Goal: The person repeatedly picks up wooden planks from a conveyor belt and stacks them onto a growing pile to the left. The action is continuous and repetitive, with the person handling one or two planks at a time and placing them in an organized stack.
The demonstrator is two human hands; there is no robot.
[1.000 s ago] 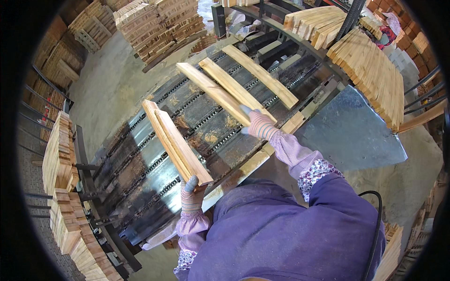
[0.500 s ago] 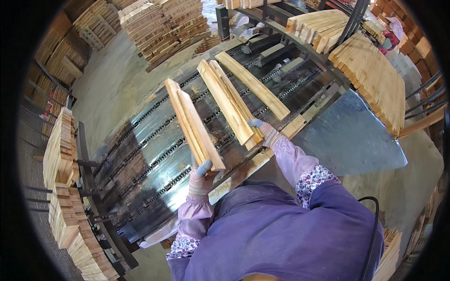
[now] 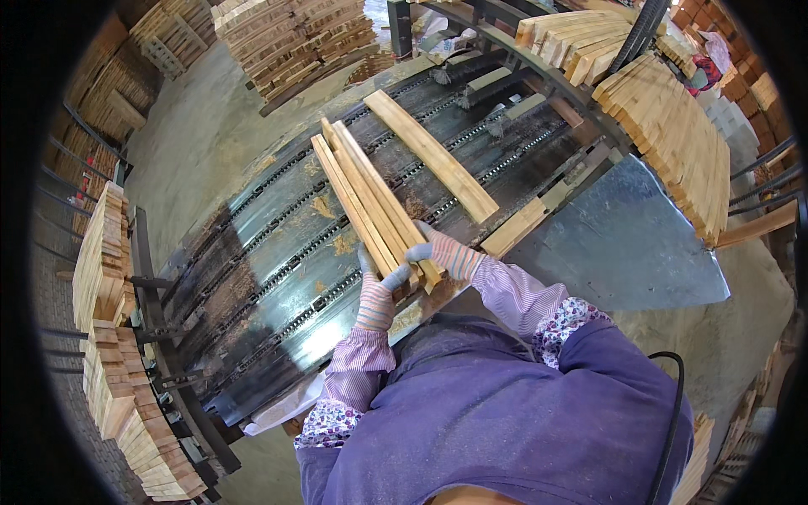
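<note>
Pale wood is gathered between both gloved hands in the head view: the two groups of boards, held apart half a second ago, have been brought together, so they are now handled as one bundle (image 3: 370, 202). Its near end is grasped by the left hand (image 3: 380, 292) and, from the other side, by the right hand (image 3: 446, 252). The bundle lies over the dark chain-lined surface (image 3: 290, 290), its long straight boards light brown, uneven at the far ends. A single board (image 3: 433, 157) is left untouched, flat, to the right.
</note>
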